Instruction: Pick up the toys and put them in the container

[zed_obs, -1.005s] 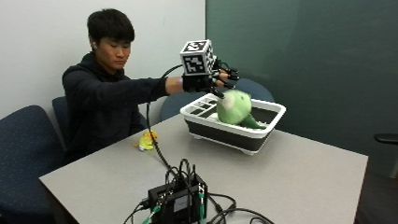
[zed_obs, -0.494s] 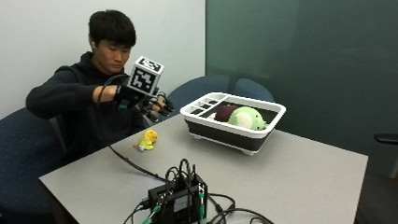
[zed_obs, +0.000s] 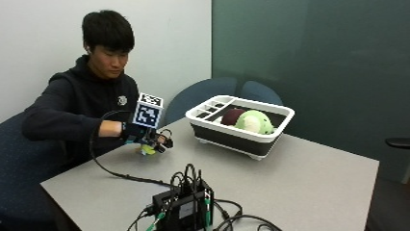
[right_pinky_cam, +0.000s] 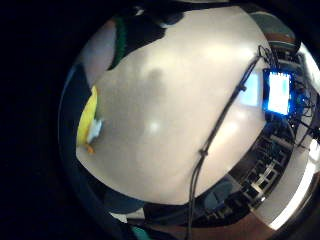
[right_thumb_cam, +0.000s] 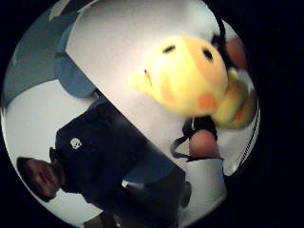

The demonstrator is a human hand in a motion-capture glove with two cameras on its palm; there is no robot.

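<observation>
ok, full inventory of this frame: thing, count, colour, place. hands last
yellow plush toy: 1, yellow with orange patches, on the table at the gloved hand, near the person's edge
green plush toy: 1, light green, inside the container
dark red toy: 1, dark red, inside the container beside the green one; kind unclear
container: 1, white rim with dark walls, on the table's far side
electronics box: 1, black with cables, near table edge
table: 1, grey
chairs: at least 2 behind the table, blue
right hand: 1, black glove, down at the yellow plush toy; grip cannot be told
</observation>
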